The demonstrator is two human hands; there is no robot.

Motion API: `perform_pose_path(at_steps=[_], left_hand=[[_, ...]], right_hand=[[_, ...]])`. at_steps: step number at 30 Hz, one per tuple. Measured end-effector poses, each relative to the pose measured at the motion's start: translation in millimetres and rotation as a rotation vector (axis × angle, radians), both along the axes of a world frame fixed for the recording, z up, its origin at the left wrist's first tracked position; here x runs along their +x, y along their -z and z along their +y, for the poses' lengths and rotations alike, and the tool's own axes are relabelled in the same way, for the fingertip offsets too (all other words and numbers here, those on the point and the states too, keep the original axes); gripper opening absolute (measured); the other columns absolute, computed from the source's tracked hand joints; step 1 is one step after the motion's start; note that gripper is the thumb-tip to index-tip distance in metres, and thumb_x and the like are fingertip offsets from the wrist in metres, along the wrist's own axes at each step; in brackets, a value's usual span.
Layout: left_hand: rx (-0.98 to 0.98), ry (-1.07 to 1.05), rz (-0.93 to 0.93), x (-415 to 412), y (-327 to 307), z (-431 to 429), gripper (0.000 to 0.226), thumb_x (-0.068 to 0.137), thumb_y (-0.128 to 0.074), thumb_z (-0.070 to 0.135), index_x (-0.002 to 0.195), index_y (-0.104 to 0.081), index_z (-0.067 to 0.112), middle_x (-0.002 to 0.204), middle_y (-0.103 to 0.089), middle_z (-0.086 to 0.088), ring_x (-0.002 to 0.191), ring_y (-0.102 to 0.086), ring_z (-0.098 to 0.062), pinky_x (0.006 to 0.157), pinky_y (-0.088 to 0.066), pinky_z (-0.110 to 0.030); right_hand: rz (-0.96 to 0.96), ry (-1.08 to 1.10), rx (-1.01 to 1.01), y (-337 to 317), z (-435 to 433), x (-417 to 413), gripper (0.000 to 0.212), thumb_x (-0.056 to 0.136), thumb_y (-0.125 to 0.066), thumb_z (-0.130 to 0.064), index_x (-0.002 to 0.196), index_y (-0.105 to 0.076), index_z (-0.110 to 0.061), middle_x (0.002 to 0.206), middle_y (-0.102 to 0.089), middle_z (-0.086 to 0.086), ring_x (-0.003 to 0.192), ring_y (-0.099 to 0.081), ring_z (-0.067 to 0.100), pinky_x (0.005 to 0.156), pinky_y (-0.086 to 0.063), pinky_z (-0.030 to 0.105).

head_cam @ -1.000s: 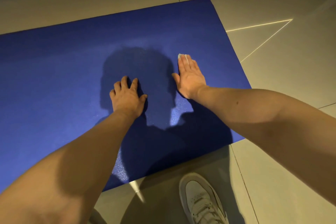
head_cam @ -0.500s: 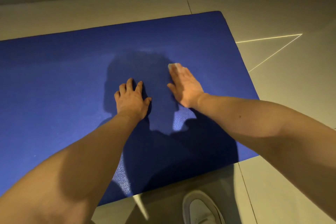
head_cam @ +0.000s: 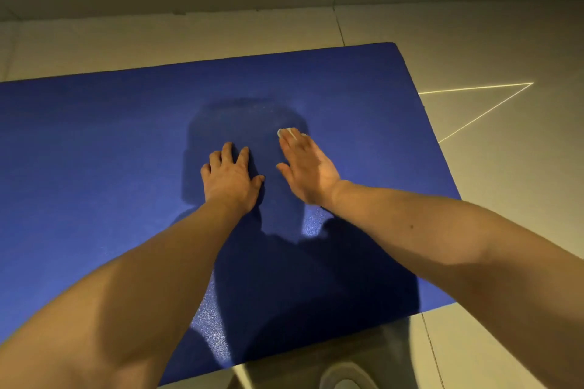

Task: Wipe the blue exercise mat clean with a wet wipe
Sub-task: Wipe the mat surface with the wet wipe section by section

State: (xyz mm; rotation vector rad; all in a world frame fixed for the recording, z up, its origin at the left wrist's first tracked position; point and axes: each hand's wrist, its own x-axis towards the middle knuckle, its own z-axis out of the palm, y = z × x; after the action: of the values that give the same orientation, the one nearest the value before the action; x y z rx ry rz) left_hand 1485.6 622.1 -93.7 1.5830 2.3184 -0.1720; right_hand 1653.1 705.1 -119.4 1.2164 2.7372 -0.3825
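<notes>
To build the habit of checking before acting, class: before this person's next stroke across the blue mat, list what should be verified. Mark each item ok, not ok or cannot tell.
1. Wet wipe pinned under the fingertips of the right hand: ok, its white edge shows beyond them.
2. Right hand flat, fingers straight: ok.
3. Left hand braced flat on the blue exercise mat, apart from the wipe: ok.
4. Mat lying flat, far right corner not curled: ok.
5. Wipe moist enough: cannot tell.
6. Dirt left on the mat: cannot tell, shadow covers the middle.
</notes>
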Motion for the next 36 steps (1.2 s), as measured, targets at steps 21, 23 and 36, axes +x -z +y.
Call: perform_pose_path(at_steps=[21,23,36], left_hand=[[0.028,0.019,0.001,-11,4,9,0.075,0.097,-0.046,0.061,0.158,-0.020,0.027,0.164,-0.012,-0.006,0.146,-0.017,-0.033,0.117,-0.020,-0.049],[0.025,0.023,0.007,-12,4,10,0.076,0.096,-0.045,0.062,0.158,-0.020,0.027,0.165,-0.011,-0.006,0.146,-0.017,-0.034,0.117,-0.021,-0.050],[0.028,0.001,0.012,-16,5,29,0.076,0.096,-0.046,0.063,0.158,-0.020,0.027,0.165,-0.011,-0.007,0.146,-0.016,-0.034,0.117,-0.020,-0.050]], right_hand=[[0.050,0.157,0.018,3,69,-3,0.069,0.107,-0.033,-0.045,0.162,-0.010,-0.011,0.169,-0.013,0.007,0.155,-0.014,0.032,0.126,-0.016,0.043],[0.055,0.264,-0.035,0,91,8,0.069,0.108,-0.029,-0.045,0.163,-0.004,-0.012,0.171,-0.006,0.005,0.157,-0.003,0.028,0.128,-0.006,0.041],[0.102,0.061,-0.004,11,72,-38,0.068,0.109,-0.031,-0.041,0.161,-0.012,0.000,0.169,-0.014,0.014,0.156,-0.012,0.032,0.127,-0.012,0.042]])
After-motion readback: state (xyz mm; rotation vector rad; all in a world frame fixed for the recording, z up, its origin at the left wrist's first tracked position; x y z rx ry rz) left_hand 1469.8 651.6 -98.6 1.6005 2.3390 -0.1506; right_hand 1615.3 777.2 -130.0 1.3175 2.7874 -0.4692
